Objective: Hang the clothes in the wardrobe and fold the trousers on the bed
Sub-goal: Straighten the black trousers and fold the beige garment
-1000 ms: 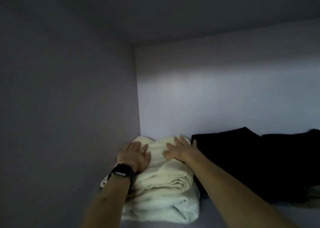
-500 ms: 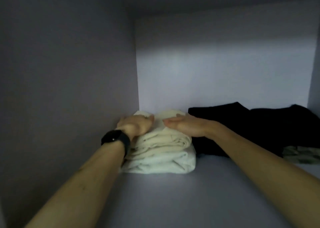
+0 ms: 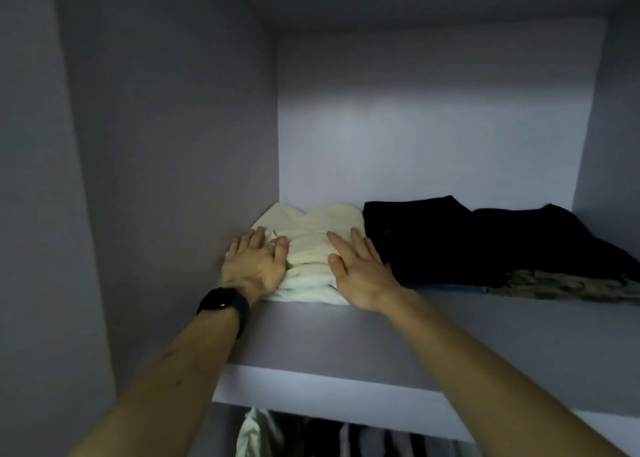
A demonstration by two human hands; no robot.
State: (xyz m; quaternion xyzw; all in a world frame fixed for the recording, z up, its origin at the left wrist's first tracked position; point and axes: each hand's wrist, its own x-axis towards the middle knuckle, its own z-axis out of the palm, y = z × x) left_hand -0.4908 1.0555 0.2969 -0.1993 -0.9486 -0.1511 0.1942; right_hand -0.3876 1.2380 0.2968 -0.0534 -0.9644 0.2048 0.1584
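Note:
A folded cream pair of trousers (image 3: pixel 310 238) lies on a stack of pale folded clothes in the back left corner of the wardrobe's upper shelf (image 3: pixel 450 338). My left hand (image 3: pixel 254 264), with a dark watch on its wrist, rests flat on the stack's left side. My right hand (image 3: pixel 358 271) rests flat on its right front, fingers spread. Neither hand grips the cloth.
Black folded clothes (image 3: pixel 450 238) lie to the right of the stack, over a camouflage-patterned garment (image 3: pixel 571 286). The wardrobe's left wall (image 3: pixel 166 179) stands close beside my left hand. Below the shelf, several hung clothes (image 3: pixel 263 432) show.
My view has pulled back and down, so the shelf's front edge and the hung clothes below have come into sight. Both hands have slid toward the front of the stack.

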